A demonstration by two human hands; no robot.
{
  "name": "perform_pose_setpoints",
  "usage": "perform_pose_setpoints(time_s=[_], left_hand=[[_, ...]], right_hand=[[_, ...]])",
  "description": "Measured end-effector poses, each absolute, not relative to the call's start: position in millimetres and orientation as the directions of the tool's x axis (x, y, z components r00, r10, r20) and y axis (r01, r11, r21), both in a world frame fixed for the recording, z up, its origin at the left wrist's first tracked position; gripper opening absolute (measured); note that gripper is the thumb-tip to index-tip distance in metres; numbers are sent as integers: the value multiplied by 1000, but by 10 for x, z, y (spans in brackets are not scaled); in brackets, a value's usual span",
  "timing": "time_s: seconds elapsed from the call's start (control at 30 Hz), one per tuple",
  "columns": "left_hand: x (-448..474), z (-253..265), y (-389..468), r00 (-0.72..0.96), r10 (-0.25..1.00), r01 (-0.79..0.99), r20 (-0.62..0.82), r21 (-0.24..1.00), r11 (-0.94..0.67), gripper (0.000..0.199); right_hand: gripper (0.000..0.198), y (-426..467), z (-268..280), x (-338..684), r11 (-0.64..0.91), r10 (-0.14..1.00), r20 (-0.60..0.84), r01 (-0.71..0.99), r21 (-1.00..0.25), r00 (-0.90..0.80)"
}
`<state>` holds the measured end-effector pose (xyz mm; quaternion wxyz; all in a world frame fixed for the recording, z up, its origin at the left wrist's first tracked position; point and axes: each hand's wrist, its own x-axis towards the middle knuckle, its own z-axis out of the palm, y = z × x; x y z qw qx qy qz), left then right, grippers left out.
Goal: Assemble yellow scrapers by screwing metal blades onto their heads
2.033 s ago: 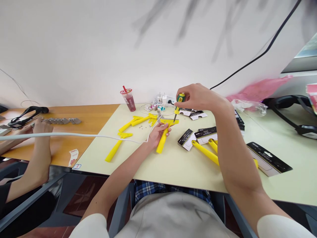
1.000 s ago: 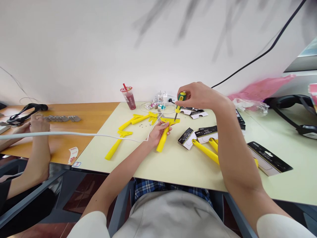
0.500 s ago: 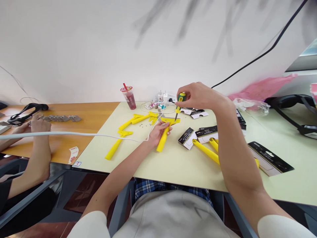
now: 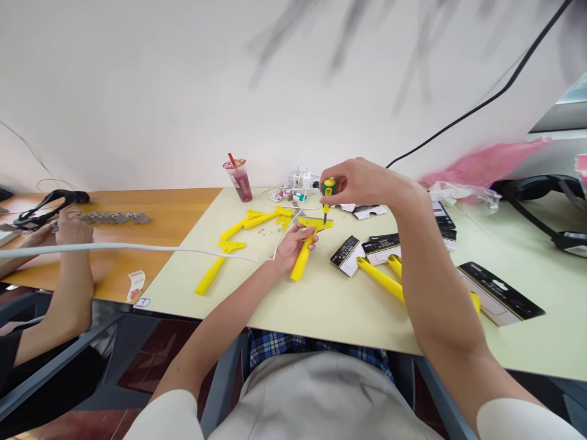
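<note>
Light bright and diffuse on my table (image 4: 284,311) and the white wall (image 4: 160,98), with a pale window (image 4: 573,95) at the right edge and deeper shade on the floor (image 4: 151,357). Blurred grey streaks (image 4: 351,36) cross the wall's top; I cannot tell whether they are shadows. My left hand (image 4: 290,249) and right hand (image 4: 351,180) read fairly crisp, while wide-angle distortion stretches my right sleeve (image 4: 509,418) toward the lower corner.

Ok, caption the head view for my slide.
Right hand holds a screwdriver to the yellow scraper gripped in the left hand.
</note>
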<state>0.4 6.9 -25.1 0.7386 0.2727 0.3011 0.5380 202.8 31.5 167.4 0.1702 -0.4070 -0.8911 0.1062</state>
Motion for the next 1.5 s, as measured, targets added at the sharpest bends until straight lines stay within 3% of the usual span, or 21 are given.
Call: perform_pose_setpoints(time_s=[0.37,0.73,1.03,1.2,1.5], left_hand=[[18,-253,61,199,956,-625,-214,724,292,39],[29,-242,52,168,955,-627,-243,722,294,39],[23,-241,49,180,955,-617,-236,729,296,41],[20,-224,43,195,955,-618,-221,729,295,41],[19,-220,49,200,960,-650,-197,706,280,43]], right_hand=[[18,424,1502,1860,704,690,121,624,-338,-713],[21,358,1440,1670,728,675,109,635,-259,-730],[30,327,1423,1611,692,721,150,692,-207,-676],[22,320,1421,1590,697,717,204,695,-176,-667],[26,297,1497,1631,575,808,240,808,-127,-538]])
